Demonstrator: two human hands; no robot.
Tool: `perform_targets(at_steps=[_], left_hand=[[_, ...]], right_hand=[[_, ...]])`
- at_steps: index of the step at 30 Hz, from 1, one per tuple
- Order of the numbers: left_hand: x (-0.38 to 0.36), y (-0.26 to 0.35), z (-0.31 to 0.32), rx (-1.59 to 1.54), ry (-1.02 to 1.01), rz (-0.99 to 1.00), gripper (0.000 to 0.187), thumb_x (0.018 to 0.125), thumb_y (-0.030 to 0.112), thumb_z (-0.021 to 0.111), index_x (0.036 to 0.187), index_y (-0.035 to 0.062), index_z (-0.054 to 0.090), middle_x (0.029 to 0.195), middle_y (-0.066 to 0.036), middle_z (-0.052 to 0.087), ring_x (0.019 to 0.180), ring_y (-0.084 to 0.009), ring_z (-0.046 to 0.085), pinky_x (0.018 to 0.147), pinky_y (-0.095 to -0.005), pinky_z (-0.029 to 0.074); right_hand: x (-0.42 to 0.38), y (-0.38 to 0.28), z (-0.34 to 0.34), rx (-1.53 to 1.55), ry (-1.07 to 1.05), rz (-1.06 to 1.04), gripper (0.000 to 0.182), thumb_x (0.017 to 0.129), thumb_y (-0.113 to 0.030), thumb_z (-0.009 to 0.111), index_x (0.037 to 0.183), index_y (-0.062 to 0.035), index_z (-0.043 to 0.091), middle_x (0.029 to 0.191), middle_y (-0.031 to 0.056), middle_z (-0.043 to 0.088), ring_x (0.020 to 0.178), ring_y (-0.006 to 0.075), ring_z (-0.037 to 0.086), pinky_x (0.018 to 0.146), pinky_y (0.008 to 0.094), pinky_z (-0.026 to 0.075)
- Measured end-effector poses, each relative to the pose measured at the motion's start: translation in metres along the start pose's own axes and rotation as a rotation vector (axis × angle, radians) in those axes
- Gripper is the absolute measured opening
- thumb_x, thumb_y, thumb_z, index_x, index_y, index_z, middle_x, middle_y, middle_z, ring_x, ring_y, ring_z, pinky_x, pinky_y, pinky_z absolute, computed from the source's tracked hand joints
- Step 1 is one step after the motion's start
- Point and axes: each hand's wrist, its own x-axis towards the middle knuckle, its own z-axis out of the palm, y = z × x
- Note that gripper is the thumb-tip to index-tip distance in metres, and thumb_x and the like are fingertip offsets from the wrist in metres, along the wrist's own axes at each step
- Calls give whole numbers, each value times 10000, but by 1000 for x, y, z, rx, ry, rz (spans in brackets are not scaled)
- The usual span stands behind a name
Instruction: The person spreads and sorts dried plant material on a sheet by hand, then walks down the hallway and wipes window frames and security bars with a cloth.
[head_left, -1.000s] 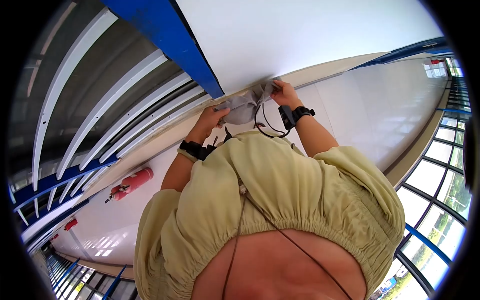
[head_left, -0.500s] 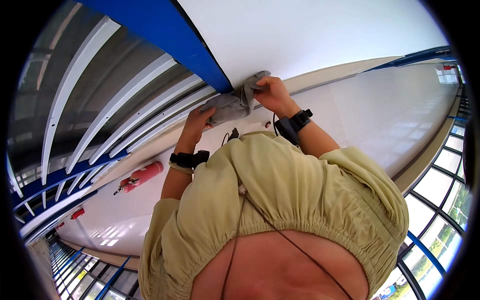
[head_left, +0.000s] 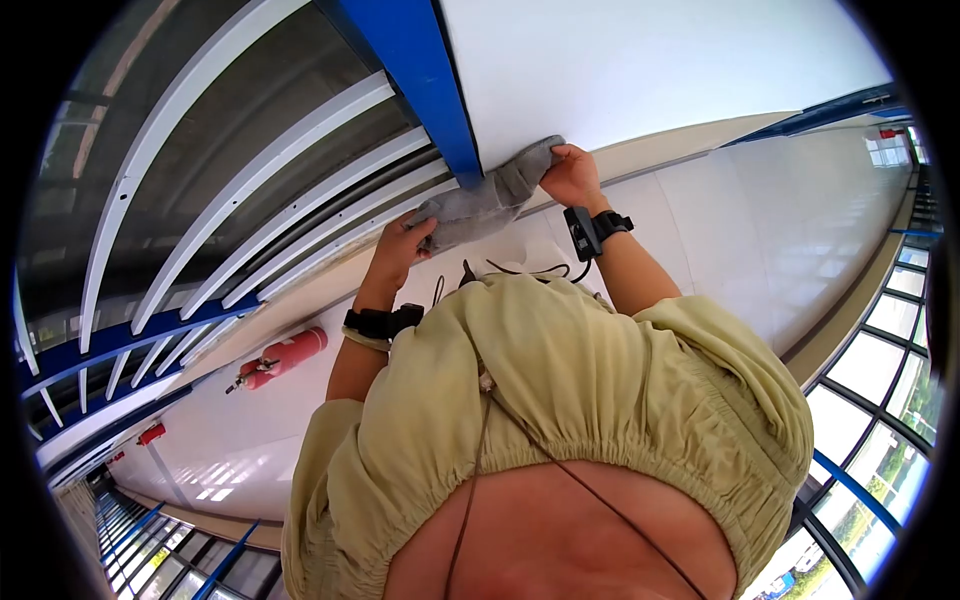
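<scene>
A grey cloth (head_left: 470, 212) is stretched between my two hands, close to the foot of a blue post (head_left: 428, 85). My left hand (head_left: 402, 245) pinches its lower left end, thumb on top. At the upper right end, my right hand (head_left: 573, 176) grips a bunched corner with the fingers closed. The middle of the cloth sags in loose folds and overlaps the bottom of the post in this view. Each wrist wears a black strapped device, and a cable runs from the right device (head_left: 582, 234).
White slatted bars (head_left: 270, 172) over dark glass fill the left side. A white wall panel (head_left: 640, 70) rises to the right of the post. A red fire extinguisher (head_left: 290, 358) is on the pale floor (head_left: 235, 435) at left. Large windows (head_left: 885, 430) stand at the right.
My right hand has moved right with its end of the cloth, which is now spread longer and flatter. My left hand keeps its hold, slightly lower. The view has shifted a little.
</scene>
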Motion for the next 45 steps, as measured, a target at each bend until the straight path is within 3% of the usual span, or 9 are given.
perform_targets(at_steps=[5, 11, 20, 26, 30, 36, 38, 41, 45], left_hand=[[-15, 22, 12, -123, -62, 132, 312, 898, 236, 667, 1145, 50, 623, 911, -6, 646, 734, -109, 570, 607, -272, 482], [-7, 13, 0, -95, -20, 161, 289, 911, 227, 651, 1135, 43, 638, 925, -17, 656, 742, -106, 580, 599, -269, 476], [-38, 57, 29, -302, -57, 329, 229, 934, 189, 625, 1116, 50, 631, 936, -11, 668, 738, -110, 594, 606, -273, 479], [-22, 38, 24, -317, -15, 288, 254, 933, 194, 630, 1140, 46, 626, 939, -14, 674, 744, -110, 610, 603, -259, 482], [-22, 38, 35, -233, -17, 239, 288, 925, 199, 642, 1164, 41, 624, 942, -11, 670, 759, -110, 605, 617, -271, 488], [-30, 87, 93, -229, -169, 346, 301, 925, 217, 652, 1153, 22, 628, 921, -7, 660, 750, -108, 583, 643, -275, 484], [-30, 88, 93, -276, -184, 330, 301, 930, 215, 647, 1152, 14, 625, 917, -9, 659, 761, -107, 584, 649, -281, 488], [-29, 76, 77, -267, -121, 289, 297, 939, 217, 638, 1139, -2, 630, 922, -14, 661, 797, -109, 591, 682, -287, 498], [-46, 52, 49, -226, 31, 340, 292, 947, 240, 633, 1090, -13, 661, 946, -18, 671, 841, -107, 595, 754, -262, 481]], right_hand=[[-40, -25, 74, 41, -508, -47, 379, 840, -190, 551, 1171, -24, 634, 1274, 150, 614, 1251, 316, 524, 1109, 457, 345], [-9, 13, 42, -286, -374, 170, 399, 840, -152, 519, 1213, -22, 580, 1196, 104, 629, 1137, 261, 564, 1036, 426, 386], [-53, -69, 157, -19, -857, -150, 422, 911, -259, 495, 1275, -64, 580, 1354, 119, 562, 1317, 291, 456, 1122, 505, 289], [-35, -27, 82, -251, -398, -72, 331, 915, -205, 490, 1183, -52, 610, 1242, 91, 621, 1168, 285, 562, 1049, 451, 396], [-25, -52, 34, 220, -125, -195, 192, 874, -143, 510, 996, -64, 636, 1111, 87, 649, 1108, 270, 576, 1027, 448, 416], [-78, -112, 162, 151, -746, -397, 319, 989, -227, 444, 1202, -50, 603, 1307, 108, 592, 1272, 276, 495, 1122, 489, 314], [-61, -95, 175, 100, -839, -249, 358, 1019, -230, 420, 1294, -46, 557, 1362, 111, 556, 1311, 263, 466, 1139, 458, 297], [-52, -55, 149, -186, -739, -235, 381, 1021, -238, 445, 1358, -66, 482, 1335, 72, 567, 1247, 233, 522, 1095, 420, 368], [-65, -13, 95, -198, -301, -60, 381, 1018, -248, 465, 1352, -69, 495, 1308, 65, 582, 1231, 233, 536, 1061, 417, 409]])
